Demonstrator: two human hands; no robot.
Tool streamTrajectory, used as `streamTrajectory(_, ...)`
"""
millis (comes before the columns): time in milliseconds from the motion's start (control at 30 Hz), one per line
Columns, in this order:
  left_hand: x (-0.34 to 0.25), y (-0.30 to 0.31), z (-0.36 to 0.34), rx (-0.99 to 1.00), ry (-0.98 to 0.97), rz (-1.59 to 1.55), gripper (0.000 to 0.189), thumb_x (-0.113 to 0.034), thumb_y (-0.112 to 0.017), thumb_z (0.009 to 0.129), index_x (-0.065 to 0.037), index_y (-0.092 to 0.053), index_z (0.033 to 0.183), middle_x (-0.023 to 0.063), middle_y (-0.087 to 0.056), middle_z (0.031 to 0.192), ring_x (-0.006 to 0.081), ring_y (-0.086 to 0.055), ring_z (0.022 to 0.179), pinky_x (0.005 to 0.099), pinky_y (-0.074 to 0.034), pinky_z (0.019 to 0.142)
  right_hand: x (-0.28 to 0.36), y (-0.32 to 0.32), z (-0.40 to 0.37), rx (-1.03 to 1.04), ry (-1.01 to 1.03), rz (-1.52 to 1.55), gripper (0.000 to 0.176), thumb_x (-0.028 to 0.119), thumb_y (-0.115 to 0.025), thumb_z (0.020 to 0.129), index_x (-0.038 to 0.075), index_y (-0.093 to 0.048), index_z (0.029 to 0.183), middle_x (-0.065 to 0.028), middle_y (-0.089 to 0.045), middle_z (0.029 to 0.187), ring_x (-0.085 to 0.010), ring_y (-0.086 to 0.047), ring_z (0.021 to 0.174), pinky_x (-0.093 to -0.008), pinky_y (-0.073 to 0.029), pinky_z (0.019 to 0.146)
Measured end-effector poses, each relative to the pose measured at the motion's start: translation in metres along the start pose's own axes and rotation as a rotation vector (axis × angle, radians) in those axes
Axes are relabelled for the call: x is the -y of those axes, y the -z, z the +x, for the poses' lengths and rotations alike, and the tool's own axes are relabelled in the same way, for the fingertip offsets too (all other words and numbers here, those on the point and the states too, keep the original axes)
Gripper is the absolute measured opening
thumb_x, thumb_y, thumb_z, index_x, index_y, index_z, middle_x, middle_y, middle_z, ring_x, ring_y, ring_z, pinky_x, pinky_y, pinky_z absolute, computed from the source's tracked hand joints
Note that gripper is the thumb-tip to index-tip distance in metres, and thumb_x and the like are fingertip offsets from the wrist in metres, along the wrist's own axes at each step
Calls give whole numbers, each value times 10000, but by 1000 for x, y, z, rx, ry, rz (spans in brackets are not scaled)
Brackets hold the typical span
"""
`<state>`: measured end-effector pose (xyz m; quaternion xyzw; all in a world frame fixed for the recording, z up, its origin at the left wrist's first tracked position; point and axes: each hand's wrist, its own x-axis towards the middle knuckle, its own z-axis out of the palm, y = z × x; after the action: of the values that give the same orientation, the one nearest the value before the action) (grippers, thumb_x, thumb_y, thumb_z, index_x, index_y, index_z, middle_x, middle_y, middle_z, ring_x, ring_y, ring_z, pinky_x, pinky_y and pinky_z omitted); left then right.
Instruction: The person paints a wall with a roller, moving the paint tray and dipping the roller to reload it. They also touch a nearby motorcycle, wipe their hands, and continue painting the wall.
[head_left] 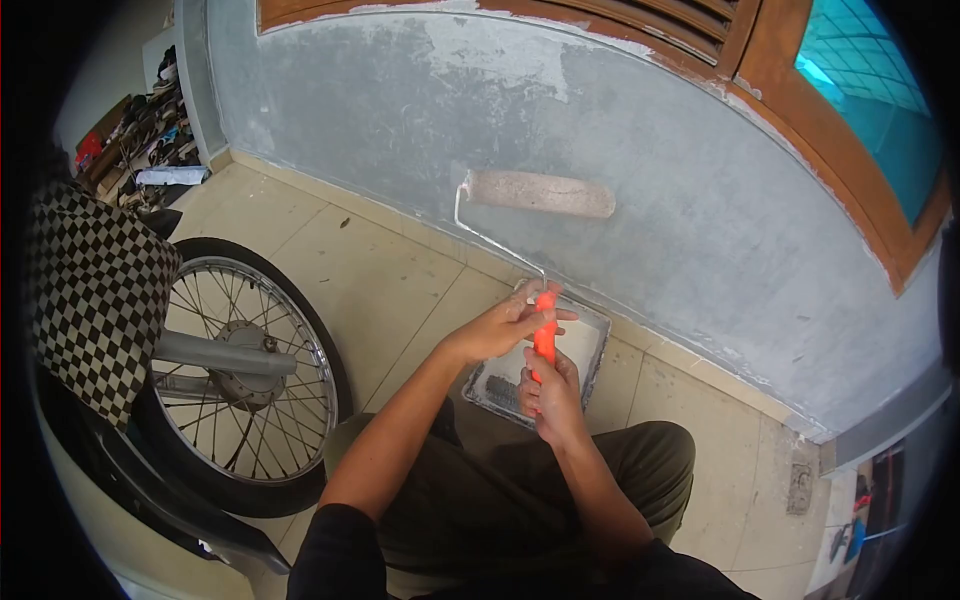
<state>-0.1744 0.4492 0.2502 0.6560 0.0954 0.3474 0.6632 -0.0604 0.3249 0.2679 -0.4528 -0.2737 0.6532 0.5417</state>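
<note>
A paint roller with a long, greyish-white nap sleeve is held up in front of the grey wall. Its bent wire frame runs down to an orange handle. My right hand wraps around the lower end of this handle. Higher up, near the wire, my left hand has its thumb across the handle and its fingers behind it. Below both hands a paint tray with white paint lies on the tiled floor, partly covered by my hands and the right forearm.
To my left stands a motorcycle wheel beside a checkered cloth. Piled shoes lie at the far left. A brown wooden window frame borders the wall above, with white patches along it. A floor drain is at the right.
</note>
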Motion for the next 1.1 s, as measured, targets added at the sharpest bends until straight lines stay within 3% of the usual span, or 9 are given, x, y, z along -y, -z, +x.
streamTrajectory(67, 1, 19, -12, -188, 247, -349, 657, -522, -375, 1043, -57, -343, 1506, 238, -529, 1449, 333, -576, 1264, 469, -432, 1057, -13, 5, 12, -91, 138, -83, 358, 398, -564, 1037, 128, -484, 816, 51, -371, 554, -60, -323, 397, -235, -258, 378)
streamTrajectory(167, 7, 51, -28, -227, 78, -631, 797, -660, -360, 966, -79, -357, 1511, 277, -458, 1503, 432, -505, 1341, 548, -393, 1104, -23, 11, 30, -200, 248, -165, 368, 401, -554, 1046, 121, -484, 818, 43, -387, 549, -53, -342, 392, -233, -264, 360)
streamTrajectory(367, -3, 73, -28, -308, -205, -798, 818, -652, -400, 931, -70, -363, 1504, 296, -419, 1523, 456, -485, 1353, 547, -385, 1116, -22, 45, 52, -275, 411, -391, 132, 159, -640, 998, 46, -592, 1045, 42, -461, 563, -49, -397, 428, -237, -303, 390)
streamTrajectory(500, -9, 86, -30, -379, -302, -876, 787, -630, -399, 942, -47, -379, 1471, 293, -433, 1512, 451, -467, 1370, 535, -378, 1122, -32, 63, 76, -384, 576, -675, 169, 188, -652, 994, 26, -607, 1017, 53, -456, 559, -43, -389, 434, -240, -288, 409)
streamTrajectory(567, -10, 93, -33, -616, -410, -965, 743, -610, -371, 967, -29, -392, 1428, 280, -456, 1495, 432, -462, 1377, 502, -391, 1104, -41, 55, 85, -475, 618, -666, 194, 204, -659, 991, 13, -622, 985, 54, -452, 561, -35, -392, 438, -246, -273, 408)
streamTrajectory(667, -10, 102, -41, -871, -462, -1071, 690, -595, -332, 990, -45, -404, 1400, 256, -482, 1479, 403, -490, 1351, 454, -414, 1063, -36, 43, 100, -515, 557, -683, 203, 216, -650, 995, 14, -633, 990, 49, -462, 561, -40, -404, 436, -244, -278, 410)
streamTrajectory(767, -8, 109, -49, -972, -472, -1107, 672, -592, -305, 1001, -64, -410, 1403, 230, -500, 1473, 370, -530, 1299, 415, -431, 1011, -26, 34, 124, -532, 473, -700, 235, 241, -640, 1000, 14, -635, 1057, 40, -470, 562, -47, -406, 430, -247, -283, 397)
streamTrajectory(1000, -3, 111, -45, -1036, -431, -1153, 687, -621, -329, 976, -80, -437, 1385, 198, -535, 1449, 322, -586, 1172, 383, -434, 936, -1, -2, 174, -478, 367, -674, 281, 264, -643, 995, 23, -645, 1141, 25, -484, 576, -59, -397, 422, -261, -290, 365)
streamTrajectory(1100, 2, 109, -42, -1021, -443, -1151, 710, -642, -350, 956, -83, -440, 1384, 194, -547, 1435, 312, -598, 1128, 379, -436, 913, 20, -31, 205, -328, 390, -646, 277, 263, -671, 972, 27, -666, 1118, 22, -495, 594, -66, -403, 435, -262, -295, 378)
